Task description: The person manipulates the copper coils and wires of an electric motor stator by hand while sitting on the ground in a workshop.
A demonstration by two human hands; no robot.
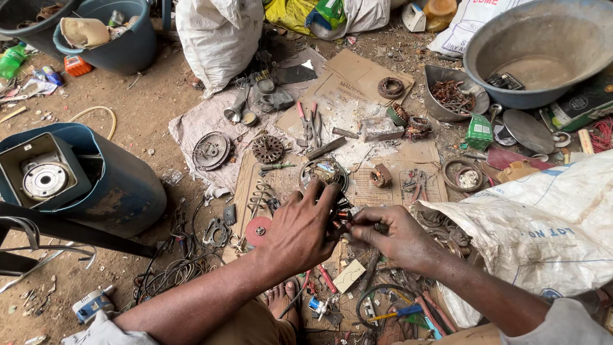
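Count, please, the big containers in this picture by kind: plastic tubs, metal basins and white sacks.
Blue plastic tubs: 2, one at the top left, one lying at the left
Metal basins: 2, a large one and a small one
White sacks: 2, at the top and at the right
Total: 6

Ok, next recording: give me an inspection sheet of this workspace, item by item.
Surface: dirt ground overlaid with flattened cardboard.
Job's things: small wound motor part, pinched between both hands.
Clutter: pliers, toothed rotor, red disc, green box.
Grippers: left hand fingers closed on the part; right hand grips it from the other side.
Cables: tangled wires on the ground at left.
Surroundings: blue drum, metal basin, white sacks.
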